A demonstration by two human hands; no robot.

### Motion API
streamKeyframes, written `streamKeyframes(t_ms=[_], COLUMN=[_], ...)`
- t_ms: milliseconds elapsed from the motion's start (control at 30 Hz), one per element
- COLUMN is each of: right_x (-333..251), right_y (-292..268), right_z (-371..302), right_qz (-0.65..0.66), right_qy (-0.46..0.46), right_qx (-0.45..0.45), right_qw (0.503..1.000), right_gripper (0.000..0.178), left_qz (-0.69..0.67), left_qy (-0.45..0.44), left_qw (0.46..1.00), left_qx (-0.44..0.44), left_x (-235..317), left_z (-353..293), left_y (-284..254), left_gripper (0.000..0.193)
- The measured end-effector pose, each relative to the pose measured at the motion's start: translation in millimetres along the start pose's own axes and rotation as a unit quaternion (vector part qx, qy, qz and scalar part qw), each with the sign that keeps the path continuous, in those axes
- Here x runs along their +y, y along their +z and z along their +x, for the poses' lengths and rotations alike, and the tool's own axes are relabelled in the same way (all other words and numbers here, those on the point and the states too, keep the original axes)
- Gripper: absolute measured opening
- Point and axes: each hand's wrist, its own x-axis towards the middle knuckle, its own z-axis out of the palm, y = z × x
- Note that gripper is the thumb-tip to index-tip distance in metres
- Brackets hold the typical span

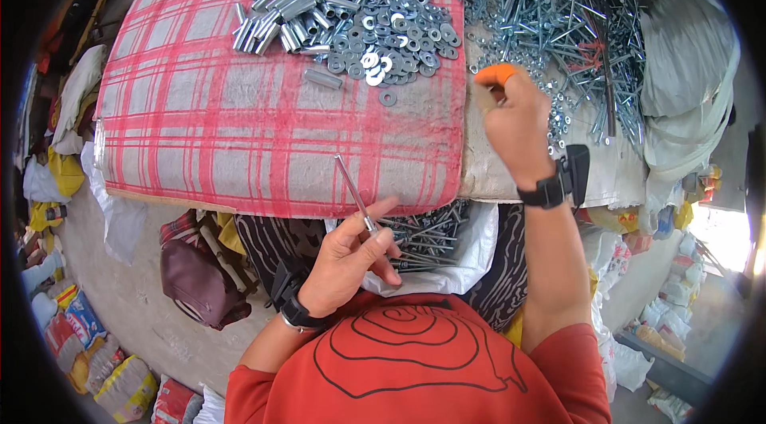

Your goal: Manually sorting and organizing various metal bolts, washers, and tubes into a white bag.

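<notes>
My left hand (351, 258) pinches a long thin metal bolt (353, 189) that points up and away over the near edge of a red-checked mat (199, 113). My right hand (515, 122), with an orange cover on one fingertip, reaches out over small nuts (558, 117) at the edge of a large heap of long bolts (550, 9); whether it grips one is hidden. On the mat's far side lie a pile of flat washers (391, 41) and a pile of metal sleeves (295, 1). A white sack in my lap holds several assembled bolts (427, 236).
A pale cloth (686, 65) is bunched at the right of the bolt heap. A dark maroon bag (195, 276) lies on the floor at my left. Filled sacks and packets line the floor at the left (96, 352) and lower right (670, 296).
</notes>
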Motion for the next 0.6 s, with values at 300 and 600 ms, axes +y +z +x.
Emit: streamKeyframes(t_ms=[300,600], right_x=[-46.4,-57.3], right_y=[53.6,3.8], right_z=[-6.0,-43.9], right_qz=[-0.045,0.165], right_qy=[-0.183,-0.048], right_qx=[-0.060,-0.139], right_qw=[0.980,0.975], right_gripper=[0.007,0.019], left_qz=[0.065,0.134], left_qy=[-0.023,-0.035], left_qw=[0.996,0.990], left_qx=[0.050,0.022], left_x=[3.4,-0.3], left_z=[9.5,10.7], left_y=[5.0,3.6], left_gripper=[0.034,0.032])
